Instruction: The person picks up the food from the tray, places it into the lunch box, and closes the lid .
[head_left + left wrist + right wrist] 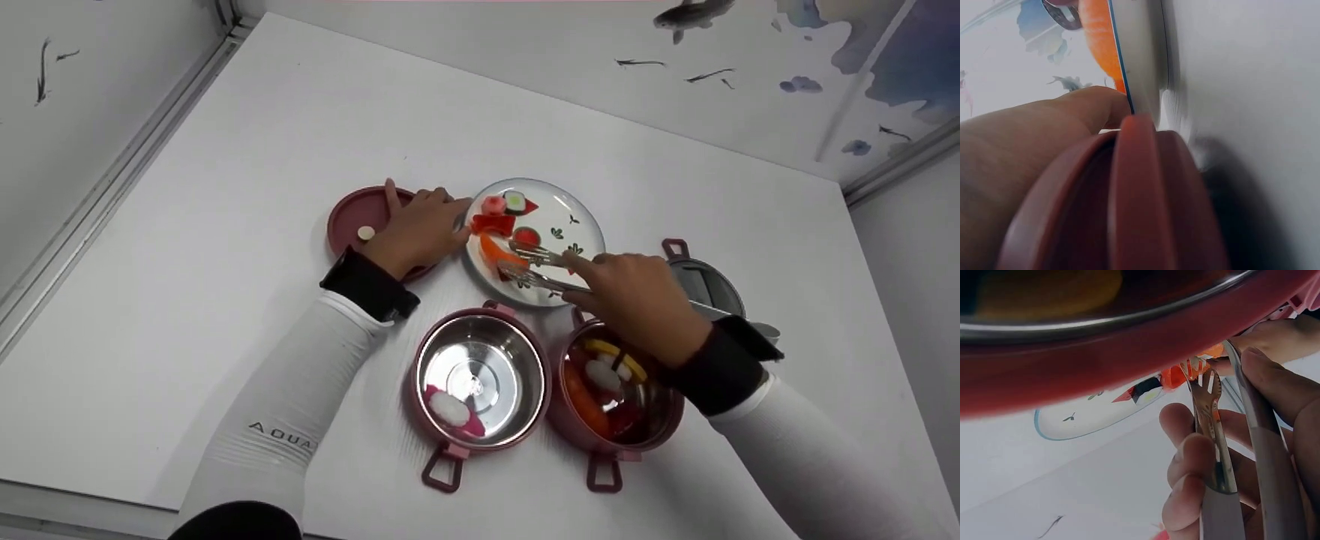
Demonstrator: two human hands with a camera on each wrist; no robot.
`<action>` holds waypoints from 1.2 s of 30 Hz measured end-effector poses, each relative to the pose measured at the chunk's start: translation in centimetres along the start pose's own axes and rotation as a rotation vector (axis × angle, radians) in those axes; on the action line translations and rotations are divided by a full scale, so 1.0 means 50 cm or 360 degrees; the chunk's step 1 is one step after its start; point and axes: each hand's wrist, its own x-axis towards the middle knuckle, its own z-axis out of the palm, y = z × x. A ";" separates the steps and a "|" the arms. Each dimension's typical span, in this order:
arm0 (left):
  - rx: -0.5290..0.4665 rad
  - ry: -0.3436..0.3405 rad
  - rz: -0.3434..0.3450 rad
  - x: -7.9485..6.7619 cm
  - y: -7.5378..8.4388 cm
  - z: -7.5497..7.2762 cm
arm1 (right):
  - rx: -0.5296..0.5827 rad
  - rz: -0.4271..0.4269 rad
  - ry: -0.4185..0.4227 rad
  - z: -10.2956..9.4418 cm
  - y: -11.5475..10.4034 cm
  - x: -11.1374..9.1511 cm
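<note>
My right hand [641,300] grips metal tongs [536,279] with fork-like ends. Their tips lie around an orange piece of toy food [496,251] with white stripes, on the round white plate [585,225]. Beside it on the plate are red pieces [493,224], a sushi roll [515,201] and a round red-topped piece [526,236]. My left hand [420,232] spreads over a dark red lid [349,214], its thumb and nearest fingers at the plate's left rim. In the left wrist view, one fingertip [1112,104] meets that rim. A pale disc [366,233] lies on the lid.
Nearer me, a red pot [480,322] holds a white and pink piece [450,409]. Touching its right side, a second red pot [574,431] holds several food pieces, below my right wrist. Another lid [720,281] with a loop handle lies at the right.
</note>
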 end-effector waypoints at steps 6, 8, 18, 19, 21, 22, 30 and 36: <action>0.0018 0.0007 -0.0038 0.011 -0.012 -0.005 | 0.0036 0.0033 0.0065 -0.011 0.000 -0.019; 0.0018 0.0009 -0.0047 0.012 -0.017 -0.005 | 0.0027 0.0033 0.0084 -0.013 -0.001 -0.026; -0.0002 0.0018 -0.0044 0.002 -0.031 0.000 | -0.0041 -0.0061 0.0275 -0.040 -0.042 -0.097; -0.0001 0.0017 -0.0043 0.001 -0.032 -0.001 | -0.0039 -0.0080 0.0298 -0.042 -0.051 -0.106; 0.0002 0.0013 -0.0040 0.000 -0.032 -0.002 | -0.0044 -0.0136 0.0346 -0.042 -0.067 -0.124; -0.0001 0.0016 -0.0040 0.000 -0.031 -0.003 | -0.0047 -0.0161 0.0350 -0.042 -0.074 -0.131; -0.0011 0.0037 -0.0052 -0.003 -0.028 -0.010 | -0.0053 -0.0262 0.0241 -0.036 -0.105 -0.157; -0.0008 0.0033 -0.0046 -0.002 -0.030 0.000 | -0.0073 -0.0283 0.0268 -0.024 -0.101 -0.158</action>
